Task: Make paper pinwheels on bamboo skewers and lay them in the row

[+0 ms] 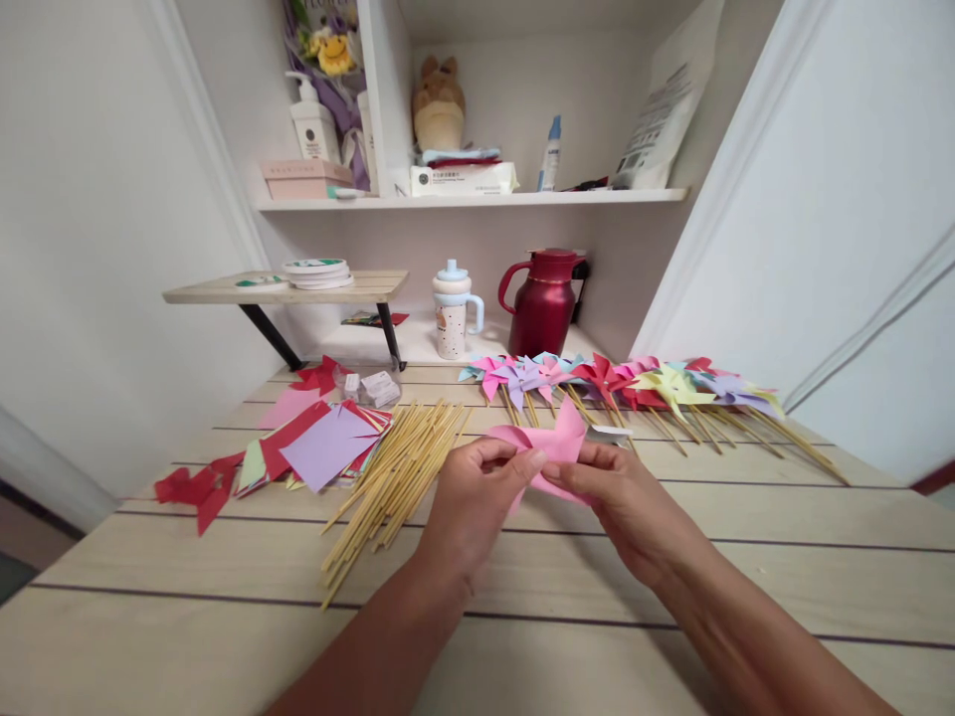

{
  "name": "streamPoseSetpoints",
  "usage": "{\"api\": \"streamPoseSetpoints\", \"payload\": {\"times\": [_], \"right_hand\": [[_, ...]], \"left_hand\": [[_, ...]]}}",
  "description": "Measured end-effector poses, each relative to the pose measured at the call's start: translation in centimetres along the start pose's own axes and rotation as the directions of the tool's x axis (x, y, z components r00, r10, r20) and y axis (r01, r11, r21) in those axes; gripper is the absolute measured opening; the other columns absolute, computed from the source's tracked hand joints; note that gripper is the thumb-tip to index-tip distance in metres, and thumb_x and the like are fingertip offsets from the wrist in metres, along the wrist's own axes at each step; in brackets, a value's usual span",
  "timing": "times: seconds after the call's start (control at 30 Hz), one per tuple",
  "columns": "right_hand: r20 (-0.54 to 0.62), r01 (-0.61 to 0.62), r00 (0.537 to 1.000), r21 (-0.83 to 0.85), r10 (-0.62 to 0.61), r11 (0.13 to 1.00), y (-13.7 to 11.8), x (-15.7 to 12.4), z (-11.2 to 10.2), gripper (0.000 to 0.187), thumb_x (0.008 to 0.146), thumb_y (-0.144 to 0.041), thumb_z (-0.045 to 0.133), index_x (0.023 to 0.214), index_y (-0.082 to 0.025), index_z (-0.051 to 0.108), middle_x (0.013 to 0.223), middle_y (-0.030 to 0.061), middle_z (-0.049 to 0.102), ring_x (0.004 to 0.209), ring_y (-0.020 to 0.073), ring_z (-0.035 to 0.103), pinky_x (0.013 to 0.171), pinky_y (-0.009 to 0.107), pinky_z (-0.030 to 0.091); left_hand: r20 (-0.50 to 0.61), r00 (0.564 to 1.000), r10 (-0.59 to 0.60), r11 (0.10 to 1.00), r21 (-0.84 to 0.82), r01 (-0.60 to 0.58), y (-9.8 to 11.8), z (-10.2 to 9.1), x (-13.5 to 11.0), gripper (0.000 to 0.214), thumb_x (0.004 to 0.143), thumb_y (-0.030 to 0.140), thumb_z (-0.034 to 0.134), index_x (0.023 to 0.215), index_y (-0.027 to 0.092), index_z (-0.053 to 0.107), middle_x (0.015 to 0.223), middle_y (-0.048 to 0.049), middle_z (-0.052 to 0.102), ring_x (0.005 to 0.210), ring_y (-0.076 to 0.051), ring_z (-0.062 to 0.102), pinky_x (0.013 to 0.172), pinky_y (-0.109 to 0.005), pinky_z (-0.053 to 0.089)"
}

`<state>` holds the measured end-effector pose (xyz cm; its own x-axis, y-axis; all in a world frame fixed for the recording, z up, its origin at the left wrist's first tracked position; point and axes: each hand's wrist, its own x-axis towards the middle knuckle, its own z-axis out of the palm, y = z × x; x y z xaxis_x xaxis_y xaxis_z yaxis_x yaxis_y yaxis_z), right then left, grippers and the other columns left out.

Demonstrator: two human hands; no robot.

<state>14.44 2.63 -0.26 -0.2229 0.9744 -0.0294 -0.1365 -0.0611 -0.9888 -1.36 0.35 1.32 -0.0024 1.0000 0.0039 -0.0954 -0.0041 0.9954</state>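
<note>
A pink paper pinwheel [561, 444] is pinched between both hands above the middle of the table, its blades folded toward the centre. My left hand [477, 502] grips its left side with thumb and fingers. On the other side, my right hand [627, 497] presses near the centre, the thumb close to the left thumb. Whether a pin sits at the centre is hidden by the fingers. Bamboo sticks [395, 477] lie in a loose pile left of my left hand. Cut paper sheets [328, 447] in several colours are stacked farther left.
Finished pinwheels on sticks [604, 383] lie in a row at the back right. Red folded paper [201, 487] rests at the left. A red jug [544, 303], a tumbler [452, 313] and a small raised stand [298, 288] are behind, below a shelf [477, 200].
</note>
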Motion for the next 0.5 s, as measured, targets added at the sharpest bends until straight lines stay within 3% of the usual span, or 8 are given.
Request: {"api": "streamPoseSetpoints", "payload": {"times": [0.17, 0.27, 0.4, 0.5], "right_hand": [[-0.032, -0.004, 0.999, 0.087, 0.006, 0.996, 0.06, 0.32, -0.24, 0.015, 0.067, -0.031, 0.083, 0.077, -0.02, 0.079, 0.08, 0.0034, 0.078, 0.078, 0.0196, 0.064, 0.084, 0.034, 0.042], [-0.034, 0.0, 0.999, 0.087, 0.003, 0.996, -0.05, 0.35, -0.26, 0.015, 0.068, -0.031, 0.082, 0.078, -0.02, 0.08, 0.081, 0.0039, 0.078, 0.08, 0.0206, 0.065, 0.086, 0.034, 0.043], [-0.026, 0.024, 0.999, 0.049, -0.023, 0.999, -0.13, 0.22, -0.01, 0.021, 0.069, -0.034, 0.082, 0.083, -0.018, 0.08, 0.085, 0.006, 0.079, 0.08, 0.0222, 0.065, 0.085, 0.036, 0.044], [-0.041, 0.029, 0.999, 0.023, -0.028, 0.999, -0.15, 0.11, 0.19, 0.024, 0.067, -0.035, 0.083, 0.083, -0.019, 0.08, 0.082, 0.0059, 0.078, 0.078, 0.0227, 0.065, 0.081, 0.036, 0.044]], "left_hand": [[0.039, 0.999, 0.02, 0.993, -0.118, -0.015, 0.31, -0.09, -0.02, 0.035, 0.081, 0.051, 0.067, 0.09, 0.018, 0.073, 0.092, -0.007, 0.073, 0.087, -0.021, 0.064, 0.079, -0.03, 0.047], [0.036, 0.999, -0.001, 0.993, -0.122, 0.005, 0.47, -0.09, -0.05, 0.04, 0.083, 0.054, 0.064, 0.094, 0.018, 0.074, 0.101, -0.0099, 0.074, 0.097, -0.024, 0.066, 0.087, -0.033, 0.048], [-0.034, 0.997, -0.068, 0.996, -0.06, 0.066, 0.13, -0.08, 0.04, 0.041, 0.073, 0.044, 0.078, 0.102, 0.017, 0.074, 0.108, -0.0119, 0.073, 0.098, -0.025, 0.066, 0.083, -0.032, 0.048], [0.003, 0.998, -0.059, 0.997, -0.053, 0.059, -0.06, 0.05, 0.02, 0.03, 0.071, 0.036, 0.079, 0.093, 0.015, 0.076, 0.096, -0.0106, 0.075, 0.087, -0.022, 0.066, 0.076, -0.029, 0.047]]}}
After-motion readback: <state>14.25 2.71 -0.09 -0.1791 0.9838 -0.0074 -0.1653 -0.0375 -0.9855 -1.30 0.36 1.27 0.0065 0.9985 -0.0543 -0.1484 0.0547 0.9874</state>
